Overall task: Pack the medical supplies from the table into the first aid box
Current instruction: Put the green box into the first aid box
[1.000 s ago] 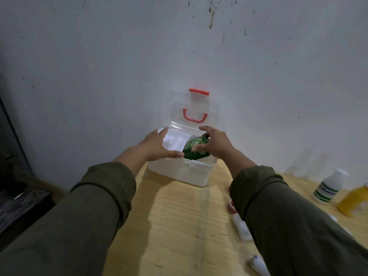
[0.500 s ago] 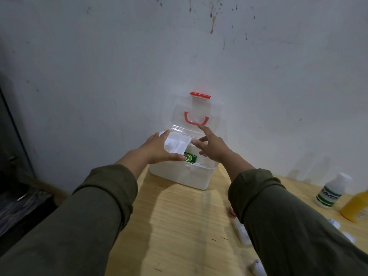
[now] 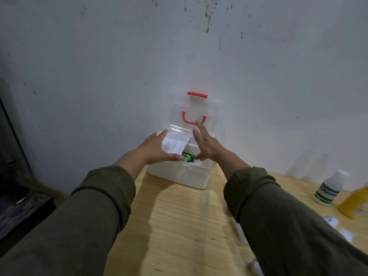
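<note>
The white first aid box (image 3: 179, 175) stands at the table's far edge against the wall, its clear lid (image 3: 192, 114) with red handle and latch propped open. A green packet (image 3: 188, 156) lies inside, partly under the white inner tray (image 3: 175, 145). My left hand (image 3: 154, 148) grips that tray at the box's left side, thumb on the front rim. My right hand (image 3: 206, 143) hovers over the right half with fingers spread, holding nothing.
On the wooden table (image 3: 179, 226) at right stand a white bottle with a green label (image 3: 328, 191) and a yellow bottle (image 3: 354, 203). Small white items (image 3: 331, 221) lie near my right sleeve. A dark cabinet (image 3: 12, 176) is at far left.
My right hand let go of the green packet, which now lies in the box, and lifted with fingers spread. My left hand kept hold of the inner tray, which now covers part of the packet.
</note>
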`<state>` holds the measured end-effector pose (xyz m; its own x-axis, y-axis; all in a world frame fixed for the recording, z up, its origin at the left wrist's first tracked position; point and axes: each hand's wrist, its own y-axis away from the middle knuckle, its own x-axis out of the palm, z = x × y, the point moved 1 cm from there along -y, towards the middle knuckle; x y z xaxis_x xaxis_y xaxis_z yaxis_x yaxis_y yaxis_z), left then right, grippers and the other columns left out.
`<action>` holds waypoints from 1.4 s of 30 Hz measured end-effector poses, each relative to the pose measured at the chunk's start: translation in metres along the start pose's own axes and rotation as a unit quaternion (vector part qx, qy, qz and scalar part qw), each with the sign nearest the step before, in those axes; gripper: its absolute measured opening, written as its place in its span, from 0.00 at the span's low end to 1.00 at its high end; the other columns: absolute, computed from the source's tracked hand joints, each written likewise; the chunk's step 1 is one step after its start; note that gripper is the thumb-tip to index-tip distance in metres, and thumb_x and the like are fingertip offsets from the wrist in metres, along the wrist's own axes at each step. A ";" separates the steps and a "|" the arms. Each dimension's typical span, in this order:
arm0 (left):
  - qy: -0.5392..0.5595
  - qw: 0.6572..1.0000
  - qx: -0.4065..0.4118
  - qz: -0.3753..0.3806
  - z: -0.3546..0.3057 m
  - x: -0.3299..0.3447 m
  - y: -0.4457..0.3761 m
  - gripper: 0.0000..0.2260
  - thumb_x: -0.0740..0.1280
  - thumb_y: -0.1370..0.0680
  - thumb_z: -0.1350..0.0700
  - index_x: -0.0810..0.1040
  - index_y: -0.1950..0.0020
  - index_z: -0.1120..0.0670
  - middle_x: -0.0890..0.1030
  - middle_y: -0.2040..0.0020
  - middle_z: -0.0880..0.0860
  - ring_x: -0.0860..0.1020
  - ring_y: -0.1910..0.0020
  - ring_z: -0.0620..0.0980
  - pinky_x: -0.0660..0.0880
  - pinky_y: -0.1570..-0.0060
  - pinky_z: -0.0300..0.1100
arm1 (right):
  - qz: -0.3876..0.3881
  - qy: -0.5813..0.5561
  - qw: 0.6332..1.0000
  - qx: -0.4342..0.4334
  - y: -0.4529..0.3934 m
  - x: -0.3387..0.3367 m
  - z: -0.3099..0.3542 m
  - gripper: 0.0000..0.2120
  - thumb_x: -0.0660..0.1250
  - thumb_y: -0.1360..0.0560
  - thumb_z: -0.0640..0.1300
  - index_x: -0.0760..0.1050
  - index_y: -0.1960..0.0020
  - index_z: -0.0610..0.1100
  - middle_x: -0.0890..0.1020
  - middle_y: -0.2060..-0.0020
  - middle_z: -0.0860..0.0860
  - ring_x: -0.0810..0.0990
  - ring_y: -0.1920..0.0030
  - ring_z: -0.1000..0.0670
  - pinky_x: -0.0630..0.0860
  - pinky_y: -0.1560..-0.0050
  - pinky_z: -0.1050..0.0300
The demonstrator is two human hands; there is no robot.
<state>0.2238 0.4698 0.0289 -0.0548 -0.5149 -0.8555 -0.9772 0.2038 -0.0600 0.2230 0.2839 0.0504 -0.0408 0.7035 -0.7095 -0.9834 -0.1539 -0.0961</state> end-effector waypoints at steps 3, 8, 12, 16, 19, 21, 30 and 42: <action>0.002 1.000 0.001 0.005 0.001 0.000 0.000 0.51 0.71 0.36 0.33 0.47 0.23 0.47 0.52 0.21 0.54 0.55 0.24 0.58 0.61 0.29 0.57 | 0.006 -0.008 1.000 -0.002 -0.002 0.002 0.002 0.26 0.43 0.19 0.57 0.42 0.23 0.53 0.50 0.22 0.46 0.61 0.27 0.38 0.68 0.46 0.57; 0.001 1.000 0.000 0.009 0.000 -0.001 0.000 0.51 0.71 0.36 0.33 0.46 0.23 0.47 0.50 0.21 0.54 0.52 0.23 0.58 0.59 0.28 0.57 | 0.017 -0.039 0.999 -0.003 -0.013 0.012 0.002 0.27 0.41 0.20 0.59 0.40 0.23 0.55 0.47 0.22 0.48 0.60 0.26 0.37 0.69 0.38 0.53; 0.003 1.000 0.001 0.011 0.001 -0.001 -0.001 0.52 0.71 0.36 0.33 0.46 0.23 0.48 0.50 0.21 0.54 0.52 0.23 0.57 0.59 0.28 0.58 | 0.030 -0.071 0.997 0.000 -0.019 0.019 0.000 0.28 0.39 0.21 0.62 0.39 0.24 0.57 0.43 0.22 0.50 0.54 0.24 0.38 0.68 0.32 0.39; 0.009 1.000 0.003 0.012 0.003 -0.001 -0.002 0.52 0.71 0.37 0.32 0.46 0.23 0.48 0.52 0.21 0.53 0.54 0.24 0.57 0.60 0.29 0.58 | 0.031 -0.056 0.998 -0.009 -0.019 0.023 0.000 0.29 0.38 0.24 0.67 0.38 0.25 0.61 0.44 0.22 0.51 0.53 0.23 0.39 0.61 0.28 0.36; 0.010 1.000 0.003 0.010 0.004 0.000 -0.002 0.53 0.71 0.38 0.32 0.47 0.23 0.48 0.52 0.21 0.53 0.54 0.24 0.57 0.61 0.29 0.57 | 0.030 -0.083 0.996 0.018 -0.017 0.020 0.002 0.27 0.38 0.23 0.65 0.40 0.25 0.62 0.49 0.22 0.48 0.64 0.28 0.35 0.71 0.36 0.42; 0.009 1.000 0.003 0.007 0.003 0.000 -0.002 0.53 0.71 0.38 0.32 0.47 0.23 0.48 0.52 0.21 0.53 0.54 0.24 0.57 0.61 0.29 0.58 | 0.034 -0.097 0.994 0.040 -0.014 0.017 0.002 0.26 0.38 0.23 0.65 0.40 0.26 0.64 0.52 0.22 0.47 0.73 0.35 0.35 0.77 0.52 0.49; 0.013 1.000 0.009 -0.002 0.001 0.000 0.000 0.51 0.71 0.37 0.33 0.48 0.23 0.48 0.54 0.22 0.53 0.56 0.24 0.57 0.62 0.29 0.56 | 0.069 -0.087 0.992 0.060 -0.010 0.022 0.006 0.29 0.42 0.25 0.69 0.37 0.27 0.65 0.51 0.22 0.46 0.65 0.30 0.34 0.71 0.39 0.35; 0.015 1.000 0.012 -0.002 0.000 -0.002 0.001 0.50 0.71 0.35 0.34 0.47 0.23 0.48 0.53 0.22 0.53 0.55 0.24 0.57 0.61 0.29 0.56 | 0.040 -0.043 0.998 0.027 -0.017 0.026 0.007 0.29 0.44 0.22 0.64 0.41 0.24 0.59 0.48 0.22 0.49 0.59 0.26 0.36 0.61 0.30 0.34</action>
<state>0.2228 0.4712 0.0299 -0.0585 -0.5410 -0.8390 -0.9720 0.2225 -0.0757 0.2375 0.3102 0.0382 -0.1315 0.7486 -0.6498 -0.9845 -0.1752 -0.0025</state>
